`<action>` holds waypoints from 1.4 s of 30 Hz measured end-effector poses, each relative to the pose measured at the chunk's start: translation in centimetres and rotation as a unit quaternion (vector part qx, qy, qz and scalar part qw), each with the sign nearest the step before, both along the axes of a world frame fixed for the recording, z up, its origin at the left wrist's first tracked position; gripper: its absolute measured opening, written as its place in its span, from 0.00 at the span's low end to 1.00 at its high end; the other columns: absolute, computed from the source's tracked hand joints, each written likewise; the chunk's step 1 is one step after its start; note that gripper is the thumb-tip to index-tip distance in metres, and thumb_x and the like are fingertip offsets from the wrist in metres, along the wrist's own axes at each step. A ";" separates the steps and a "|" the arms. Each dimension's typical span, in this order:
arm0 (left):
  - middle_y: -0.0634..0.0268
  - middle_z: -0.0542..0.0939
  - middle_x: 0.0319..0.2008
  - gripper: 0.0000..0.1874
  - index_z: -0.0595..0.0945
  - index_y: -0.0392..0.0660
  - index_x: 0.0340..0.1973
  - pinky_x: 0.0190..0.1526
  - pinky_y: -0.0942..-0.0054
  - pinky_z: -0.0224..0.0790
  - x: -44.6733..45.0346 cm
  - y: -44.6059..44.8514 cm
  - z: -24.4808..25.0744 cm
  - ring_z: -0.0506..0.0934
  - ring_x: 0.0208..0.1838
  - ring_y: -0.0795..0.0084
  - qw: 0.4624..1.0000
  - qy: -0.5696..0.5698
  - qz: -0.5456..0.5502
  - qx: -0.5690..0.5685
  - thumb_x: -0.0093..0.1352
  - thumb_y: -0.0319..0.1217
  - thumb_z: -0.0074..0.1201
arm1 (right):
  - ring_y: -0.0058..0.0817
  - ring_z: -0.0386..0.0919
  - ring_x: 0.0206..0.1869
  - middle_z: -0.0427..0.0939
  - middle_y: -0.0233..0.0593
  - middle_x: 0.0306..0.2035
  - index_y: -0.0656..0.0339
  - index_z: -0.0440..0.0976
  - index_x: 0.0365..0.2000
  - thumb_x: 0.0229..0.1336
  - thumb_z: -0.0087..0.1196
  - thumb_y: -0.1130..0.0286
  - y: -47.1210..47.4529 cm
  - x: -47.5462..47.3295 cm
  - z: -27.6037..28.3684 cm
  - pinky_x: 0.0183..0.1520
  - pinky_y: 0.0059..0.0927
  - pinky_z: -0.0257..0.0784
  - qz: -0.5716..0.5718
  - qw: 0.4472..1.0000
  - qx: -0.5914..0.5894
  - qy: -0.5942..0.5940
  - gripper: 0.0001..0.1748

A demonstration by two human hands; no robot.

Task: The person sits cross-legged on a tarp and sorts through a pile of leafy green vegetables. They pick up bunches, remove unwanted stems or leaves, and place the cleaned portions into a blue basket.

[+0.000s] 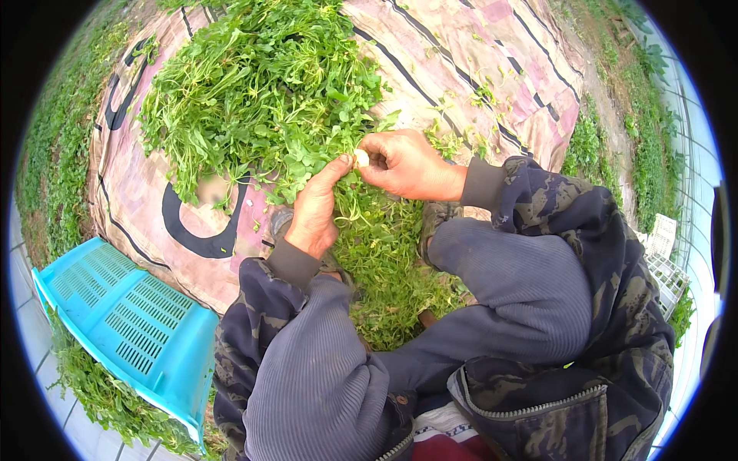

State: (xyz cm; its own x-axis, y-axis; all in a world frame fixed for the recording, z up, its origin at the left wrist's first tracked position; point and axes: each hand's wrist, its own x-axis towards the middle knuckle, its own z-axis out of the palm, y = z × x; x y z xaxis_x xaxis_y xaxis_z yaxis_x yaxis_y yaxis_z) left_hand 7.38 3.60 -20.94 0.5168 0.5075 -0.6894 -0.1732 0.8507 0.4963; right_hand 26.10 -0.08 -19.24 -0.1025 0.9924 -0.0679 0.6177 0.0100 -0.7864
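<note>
My right hand pinches a small pale yellowish piece, too small to name surely. Close against it from the left is my left hand, its thumb tip almost touching the piece. Leafy green sprigs show at and below the left fingers, which they partly hide; the hand appears closed on them. Just beyond both hands rises a large heap of cut leafy greens. More loose greens cover the ground between my knees and shoes.
A stained pinkish cloth sheet with black markings lies under the heap, with scattered leaves on its right. At left, a blue slotted plastic basket lies tipped beside more greens. White plastic crates stand at far right, near planted rows.
</note>
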 end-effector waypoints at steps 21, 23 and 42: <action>0.68 0.81 0.33 0.11 0.82 0.46 0.44 0.35 0.73 0.74 -3.6 7.2 -2.6 0.78 0.32 0.74 0.980 0.049 0.188 -0.038 0.73 0.39 0.61 | 0.27 0.83 0.33 0.85 0.48 0.29 0.71 0.81 0.49 0.63 0.63 0.58 21.6 3.6 -9.6 0.41 0.32 0.78 -0.032 0.960 -0.240 -0.143 0.25; 0.68 0.81 0.34 0.12 0.83 0.46 0.44 0.36 0.72 0.74 -3.8 7.3 -2.5 0.78 0.33 0.74 0.982 0.051 0.179 -0.037 0.73 0.39 0.61 | 0.37 0.84 0.38 0.86 0.51 0.34 0.69 0.84 0.43 0.60 0.63 0.58 21.3 2.7 -10.0 0.45 0.37 0.79 -0.086 0.970 -0.211 -0.088 0.21; 0.65 0.85 0.43 0.15 0.82 0.44 0.51 0.41 0.70 0.76 -3.3 3.0 -0.6 0.79 0.41 0.74 0.997 -0.041 0.067 -0.001 0.74 0.37 0.59 | 0.15 0.78 0.32 0.80 0.27 0.31 0.63 0.81 0.41 0.63 0.65 0.64 6.0 3.1 2.2 0.34 0.21 0.70 -0.189 0.889 -0.196 0.369 0.13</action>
State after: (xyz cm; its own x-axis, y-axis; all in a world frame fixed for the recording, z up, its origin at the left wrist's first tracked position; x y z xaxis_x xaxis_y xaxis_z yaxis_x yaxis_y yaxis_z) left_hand 4.08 6.56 -21.56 0.4991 0.5743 -0.6489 -0.3261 0.8183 0.4734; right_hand 29.17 5.97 -17.08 0.0723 0.8806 -0.4682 -0.1664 -0.4522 -0.8763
